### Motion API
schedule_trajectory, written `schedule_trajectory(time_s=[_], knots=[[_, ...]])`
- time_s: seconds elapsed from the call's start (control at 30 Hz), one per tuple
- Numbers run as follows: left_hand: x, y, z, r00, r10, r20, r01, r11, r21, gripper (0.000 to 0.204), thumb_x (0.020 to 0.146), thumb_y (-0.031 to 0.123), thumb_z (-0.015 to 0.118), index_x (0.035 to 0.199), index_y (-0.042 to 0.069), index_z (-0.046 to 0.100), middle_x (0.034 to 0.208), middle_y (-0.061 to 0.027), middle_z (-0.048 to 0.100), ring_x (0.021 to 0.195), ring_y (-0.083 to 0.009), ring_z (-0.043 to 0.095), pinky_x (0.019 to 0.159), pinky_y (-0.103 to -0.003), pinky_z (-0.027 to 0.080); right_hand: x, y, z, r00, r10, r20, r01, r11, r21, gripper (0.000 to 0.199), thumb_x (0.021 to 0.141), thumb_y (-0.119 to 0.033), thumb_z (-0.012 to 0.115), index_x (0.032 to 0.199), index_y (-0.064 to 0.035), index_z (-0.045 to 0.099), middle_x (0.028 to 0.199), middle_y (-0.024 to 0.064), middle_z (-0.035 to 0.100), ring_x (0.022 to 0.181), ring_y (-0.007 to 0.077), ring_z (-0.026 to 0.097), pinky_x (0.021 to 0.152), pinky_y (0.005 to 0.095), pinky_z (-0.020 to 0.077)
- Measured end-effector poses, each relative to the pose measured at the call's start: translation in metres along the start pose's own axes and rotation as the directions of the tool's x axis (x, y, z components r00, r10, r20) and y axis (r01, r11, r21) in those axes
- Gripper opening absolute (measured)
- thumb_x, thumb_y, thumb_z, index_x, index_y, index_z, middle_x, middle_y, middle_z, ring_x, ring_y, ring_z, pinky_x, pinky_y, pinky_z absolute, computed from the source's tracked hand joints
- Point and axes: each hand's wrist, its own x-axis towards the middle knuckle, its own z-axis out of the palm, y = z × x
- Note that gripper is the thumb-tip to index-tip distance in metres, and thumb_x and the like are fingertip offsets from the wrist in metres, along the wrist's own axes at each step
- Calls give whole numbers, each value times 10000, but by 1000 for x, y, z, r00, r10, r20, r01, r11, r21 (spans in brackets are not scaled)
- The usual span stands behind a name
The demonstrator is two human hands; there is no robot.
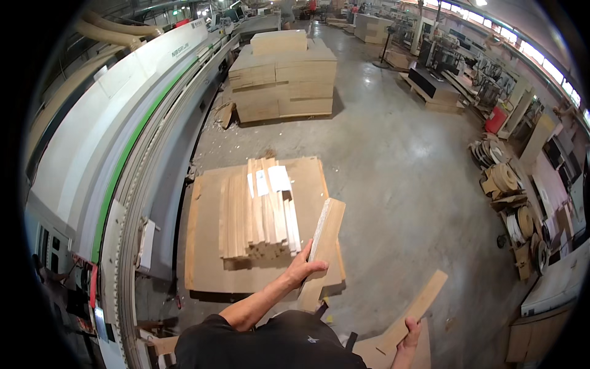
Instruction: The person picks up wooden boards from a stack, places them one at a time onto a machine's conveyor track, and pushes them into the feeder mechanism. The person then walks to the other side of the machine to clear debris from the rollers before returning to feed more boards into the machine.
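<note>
My left hand point(305, 265) is closed around a long, light wood-coloured board strip point(330, 229), its rough pale edge turned to the left. The strip slants upward in front of my body. Low on the right, my right hand point(410, 335) grips a second board strip point(424, 296) near its lower part. Ahead and left of my left hand lies a stack of similar strips point(236, 215) on a brown board-topped platform point(206, 270). White paper sheets point(279, 178) rest on top of that stack.
A long white machine with a green stripe point(141, 117) runs along the left. Farther ahead stands a large stack of panels point(283, 77). Edging rolls point(504, 178) and machinery line the right side. Another brown board point(369, 353) lies beneath my right hand.
</note>
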Motion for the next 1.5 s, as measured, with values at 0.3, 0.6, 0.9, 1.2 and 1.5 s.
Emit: schedule_trajectory(time_s=[0.3, 0.6, 0.9, 1.2, 1.5], knots=[[262, 61, 98, 995, 88, 40, -88, 996, 0, 1024, 667, 243, 754, 1490, 63, 172, 1332, -150, 443, 1174, -235, 463, 969, -344, 398, 177, -97, -70, 936, 178, -302, -198, 980, -36, 574, 734, -187, 665, 1245, 3, 487, 1059, 103, 596, 952, 262, 606, 828, 378, 520], [478, 97, 162, 993, -34, -114, -2, 954, -298, 774, 710, 241, 718, 1384, 89, 370, 1128, -84, 551, 1004, -193, 549, 845, -354, 481, 448, -179, -98, 879, 438, -186, -457, 887, -68, 554, 734, -166, 652, 1234, 14, 496, 1049, 114, 603, 942, 267, 611, 826, 384, 519], [636, 139, 155, 895, -246, -373, 37, 873, -487, 625, 707, 296, 735, 1219, 39, 485, 969, -44, 557, 852, -154, 555, 727, -313, 496, 815, -261, 30, 914, 385, 126, -311, 866, -391, 534, 720, -94, 633, 1215, 54, 498, 1030, 156, 614, 941, 297, 621, 839, 405, 515], [912, 270, 100, 892, -35, -452, -186, 881, -435, 666, 746, 219, 702, 1326, 50, 421, 1142, -68, 534, 1033, -186, 533, 873, -351, 475, 1078, -298, 169, 838, 543, 54, -461, 759, -460, 483, 745, -127, 644, 1191, 17, 526, 1014, 163, 618, 936, 304, 625, 838, 414, 521], [1214, 432, 28, 903, 95, -418, -224, 937, -269, 737, 745, 222, 688, 1387, 53, 368, 1155, -74, 525, 1061, -189, 512, 900, -350, 456, 1334, -312, 294, 754, 653, -66, -611, 662, -434, 455, 756, -164, 648, 1161, 14, 544, 993, 155, 625, 912, 290, 628, 798, 404, 522]])
